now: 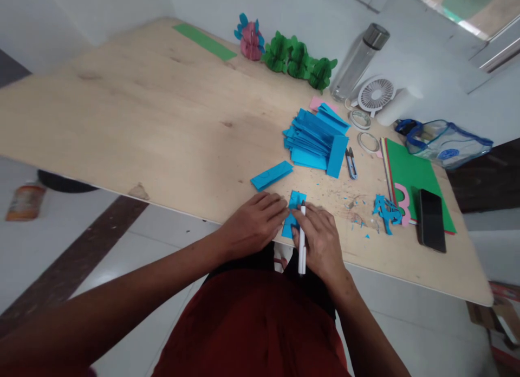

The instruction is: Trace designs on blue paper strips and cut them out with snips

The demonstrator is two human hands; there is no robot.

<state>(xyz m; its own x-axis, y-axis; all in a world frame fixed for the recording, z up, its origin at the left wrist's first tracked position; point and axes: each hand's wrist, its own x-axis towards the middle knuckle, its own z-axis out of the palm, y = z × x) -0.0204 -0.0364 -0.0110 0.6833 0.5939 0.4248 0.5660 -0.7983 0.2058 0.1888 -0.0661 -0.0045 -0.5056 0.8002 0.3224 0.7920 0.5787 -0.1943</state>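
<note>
A folded blue paper strip (287, 225) lies at the table's front edge between my two hands. My left hand (258, 221) rests flat beside it, with its fingers stretched out and the fingertips at the strip's left side. In my right hand (323, 239) is a white pen (302, 247), its dark tip pointing away from me. The right fingers also touch the strip's right side and hide part of it. Just beyond my left hand lies another folded blue strip (271, 175) with a faint curved line drawn on it.
Behind are a pile of folded blue papers (312, 136) and small blue scissors (351, 164). To the right lie blue paper scraps (388, 212), green sheets (418, 171) and a phone (431, 220). Green paper figures (298, 60), a bottle (357, 63) and a fan (376, 94) stand along the wall.
</note>
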